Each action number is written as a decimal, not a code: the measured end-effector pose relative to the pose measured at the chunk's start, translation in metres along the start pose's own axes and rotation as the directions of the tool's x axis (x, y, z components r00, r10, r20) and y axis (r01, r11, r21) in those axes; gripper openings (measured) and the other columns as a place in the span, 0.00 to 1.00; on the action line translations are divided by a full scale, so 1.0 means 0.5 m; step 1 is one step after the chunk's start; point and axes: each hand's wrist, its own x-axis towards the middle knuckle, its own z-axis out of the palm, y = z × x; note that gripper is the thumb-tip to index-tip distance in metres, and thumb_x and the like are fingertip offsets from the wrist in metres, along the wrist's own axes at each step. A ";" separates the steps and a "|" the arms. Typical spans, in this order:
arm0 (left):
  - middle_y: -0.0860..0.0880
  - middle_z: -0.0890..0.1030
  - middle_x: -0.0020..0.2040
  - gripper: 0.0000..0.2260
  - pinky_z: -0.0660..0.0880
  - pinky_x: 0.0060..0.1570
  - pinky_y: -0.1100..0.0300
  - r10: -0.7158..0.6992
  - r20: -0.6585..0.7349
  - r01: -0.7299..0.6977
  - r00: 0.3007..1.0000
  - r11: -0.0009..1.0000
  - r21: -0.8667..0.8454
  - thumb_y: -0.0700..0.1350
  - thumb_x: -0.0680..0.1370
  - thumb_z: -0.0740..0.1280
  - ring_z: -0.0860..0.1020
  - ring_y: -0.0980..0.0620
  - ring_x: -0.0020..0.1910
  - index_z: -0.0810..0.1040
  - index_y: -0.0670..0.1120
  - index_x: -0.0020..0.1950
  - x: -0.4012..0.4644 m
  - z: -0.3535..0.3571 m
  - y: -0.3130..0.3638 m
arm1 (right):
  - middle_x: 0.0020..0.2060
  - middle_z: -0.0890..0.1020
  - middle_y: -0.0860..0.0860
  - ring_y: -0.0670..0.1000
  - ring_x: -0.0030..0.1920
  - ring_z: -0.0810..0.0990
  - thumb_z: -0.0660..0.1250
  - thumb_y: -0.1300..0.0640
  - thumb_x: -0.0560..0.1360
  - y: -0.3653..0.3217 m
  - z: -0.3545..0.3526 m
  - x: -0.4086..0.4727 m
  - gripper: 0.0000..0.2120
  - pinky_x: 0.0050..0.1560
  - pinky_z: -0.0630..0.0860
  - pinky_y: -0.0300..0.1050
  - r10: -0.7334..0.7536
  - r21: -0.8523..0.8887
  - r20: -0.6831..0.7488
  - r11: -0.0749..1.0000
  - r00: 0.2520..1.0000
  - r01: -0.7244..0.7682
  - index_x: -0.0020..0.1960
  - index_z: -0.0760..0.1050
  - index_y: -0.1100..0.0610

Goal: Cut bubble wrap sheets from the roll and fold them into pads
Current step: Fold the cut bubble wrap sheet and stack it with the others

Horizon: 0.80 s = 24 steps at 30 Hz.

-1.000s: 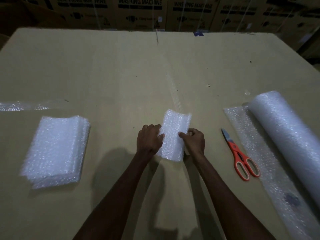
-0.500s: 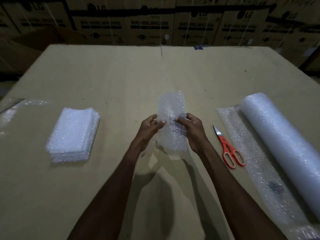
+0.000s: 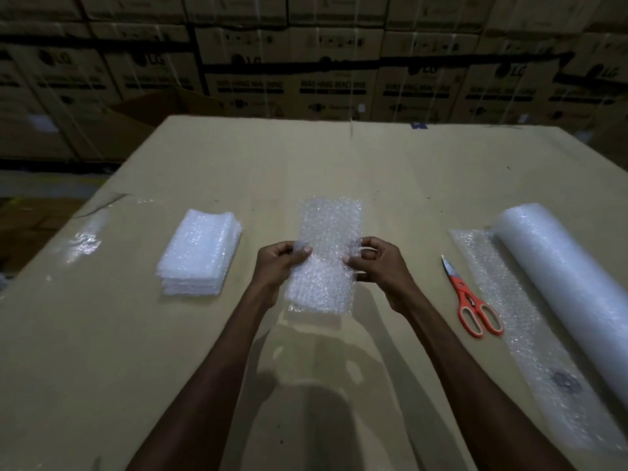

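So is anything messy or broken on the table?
Nothing looks broken. One loose clear bubble wrap scrap lies at the table's far left edge, apart from the neat white stack of folded pads. The orange-handled scissors lie closed.

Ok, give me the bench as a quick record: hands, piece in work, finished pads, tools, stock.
left hand: pinches the left edge of the bubble wrap piece
right hand: pinches its right edge
bubble wrap piece: held up off the cardboard table, long side pointing away
pad stack: on the table, left of the hands
scissors: lying closed, right of the hands, untouched
roll: far right, partly unrolled toward the scissors
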 end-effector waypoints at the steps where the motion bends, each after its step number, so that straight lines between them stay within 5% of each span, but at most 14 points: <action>1: 0.43 0.85 0.46 0.10 0.80 0.43 0.59 0.002 -0.001 -0.002 1.000 1.000 -0.002 0.39 0.74 0.76 0.83 0.50 0.43 0.84 0.37 0.52 0.001 -0.016 0.005 | 0.47 0.86 0.62 0.53 0.43 0.84 0.76 0.65 0.73 -0.001 0.013 0.003 0.15 0.44 0.82 0.49 -0.001 -0.003 -0.002 1.000 1.000 0.001 0.57 0.78 0.65; 6: 0.50 0.85 0.41 0.07 0.74 0.37 0.66 0.009 -0.009 -0.009 1.000 1.000 0.013 0.41 0.75 0.75 0.80 0.58 0.37 0.84 0.41 0.51 0.017 -0.119 0.042 | 0.41 0.87 0.54 0.51 0.40 0.86 0.76 0.66 0.73 -0.019 0.113 0.031 0.13 0.39 0.81 0.42 0.010 0.066 -0.029 0.998 1.000 -0.008 0.56 0.79 0.66; 12: 0.45 0.84 0.45 0.06 0.75 0.45 0.58 -0.005 -0.056 0.008 0.998 0.998 0.065 0.41 0.75 0.75 0.79 0.52 0.42 0.85 0.41 0.51 0.068 -0.321 0.092 | 0.41 0.87 0.58 0.51 0.38 0.85 0.78 0.65 0.72 -0.028 0.308 0.101 0.15 0.37 0.81 0.42 0.058 0.084 -0.090 0.995 0.994 -0.050 0.56 0.79 0.67; 18: 0.47 0.78 0.35 0.05 0.70 0.30 0.65 0.012 -0.201 0.017 0.980 0.990 0.139 0.39 0.72 0.78 0.71 0.54 0.31 0.84 0.43 0.41 0.134 -0.446 0.116 | 0.42 0.85 0.60 0.52 0.37 0.84 0.78 0.66 0.72 -0.016 0.460 0.170 0.16 0.35 0.80 0.41 0.091 0.066 -0.167 0.995 0.982 -0.081 0.55 0.75 0.63; 24: 0.50 0.83 0.36 0.11 0.73 0.39 0.59 0.014 -0.279 0.052 0.960 0.972 0.228 0.45 0.67 0.83 0.77 0.55 0.33 0.84 0.44 0.42 0.223 -0.518 0.101 | 0.41 0.85 0.60 0.53 0.37 0.84 0.79 0.64 0.70 0.003 0.531 0.238 0.15 0.39 0.83 0.44 0.096 -0.009 -0.246 0.995 0.965 -0.101 0.52 0.76 0.61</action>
